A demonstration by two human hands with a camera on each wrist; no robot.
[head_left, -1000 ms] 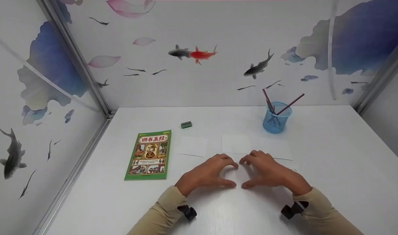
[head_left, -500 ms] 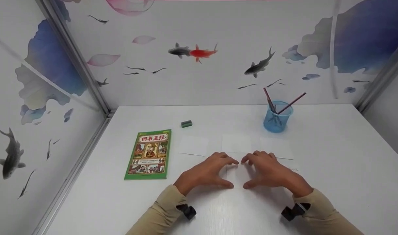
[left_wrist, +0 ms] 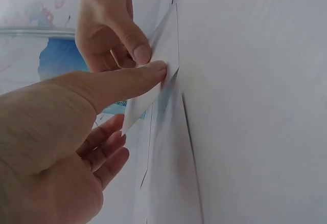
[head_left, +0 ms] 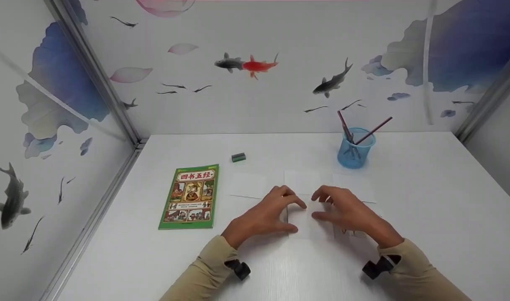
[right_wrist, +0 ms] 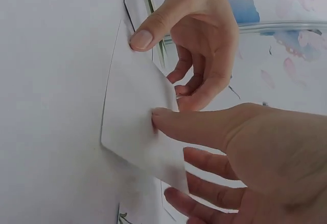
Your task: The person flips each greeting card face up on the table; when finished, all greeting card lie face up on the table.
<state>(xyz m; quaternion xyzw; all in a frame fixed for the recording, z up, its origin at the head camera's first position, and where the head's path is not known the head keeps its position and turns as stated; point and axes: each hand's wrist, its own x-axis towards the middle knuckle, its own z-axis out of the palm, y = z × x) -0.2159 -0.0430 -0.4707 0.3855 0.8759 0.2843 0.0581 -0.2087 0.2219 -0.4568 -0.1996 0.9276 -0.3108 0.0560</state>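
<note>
A blank white card point(head_left: 306, 229) lies in the middle of the table, between both hands in the head view. My left hand point(head_left: 263, 219) holds its left side, thumb pressed on the card's face and the other fingers bent at the far edge. Its right side is held by my right hand point(head_left: 349, 209), whose thumb shows on the same card point(right_wrist: 125, 101) in the right wrist view, with the fingers beyond the far edge. Under the right hand, a card with a line drawing point(head_left: 352, 232) is partly hidden.
Behind the hands lie a left white card point(head_left: 247, 184), a middle white card point(head_left: 303, 182) and a right white card point(head_left: 355, 188). A green-bordered book point(head_left: 189, 196) lies at left. Farther back are a small green block point(head_left: 238, 157) and a blue mesh cup point(head_left: 352, 156) with pencils.
My right thumb has moved away from the near edge, closer to its fingers, uncovering more of the drawn card. My left thumb and fingers have shifted slightly toward the back of the table.
</note>
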